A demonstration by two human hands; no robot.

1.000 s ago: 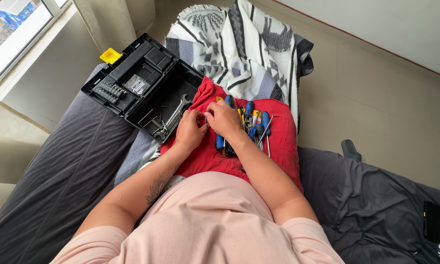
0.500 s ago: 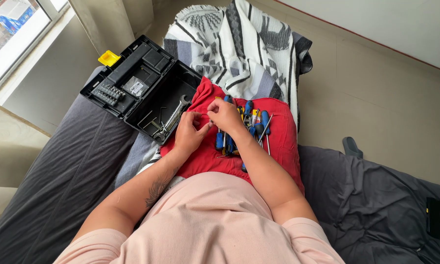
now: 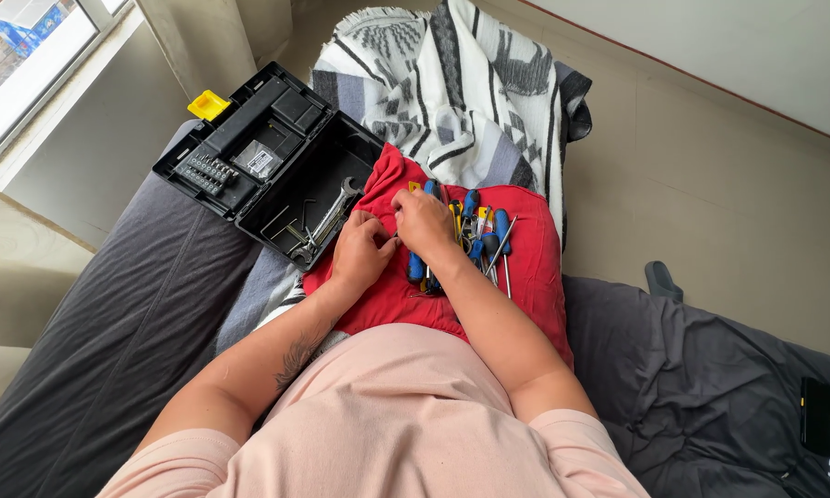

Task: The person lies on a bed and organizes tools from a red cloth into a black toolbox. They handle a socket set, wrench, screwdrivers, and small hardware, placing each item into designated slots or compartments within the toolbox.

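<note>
1. The left hand (image 3: 359, 251) and the right hand (image 3: 424, 221) met over a red cloth (image 3: 535, 267) spread on the person's lap, fingertips touching or nearly so.
2. Both hands had their fingers curled in together; something small and thin seemed pinched between them, but it was too small and too hidden to tell what, or which hand gripped it.
3. A cluster of blue-handled screwdrivers (image 3: 475, 235) lay on the cloth just beside and partly under the right hand, on its far and right side, the metal shafts pointing back toward the person.
4. Yellow-handled tools were mixed in among them, close to the right knuckles.
5. An open black toolbox (image 3: 267, 152) sat to the left of the hands, its near corner close to the left hand.
6. A silver wrench (image 3: 334, 210) lay in the box's deep compartment, near the left fingers but apart from them.
7. A yellow latch (image 3: 209, 104) showed at the box's far edge.
8. A black-and-white patterned blanket (image 3: 461, 83) lay beyond the cloth.
9. Dark grey bedding (image 3: 110, 341) lay under everything.
</note>
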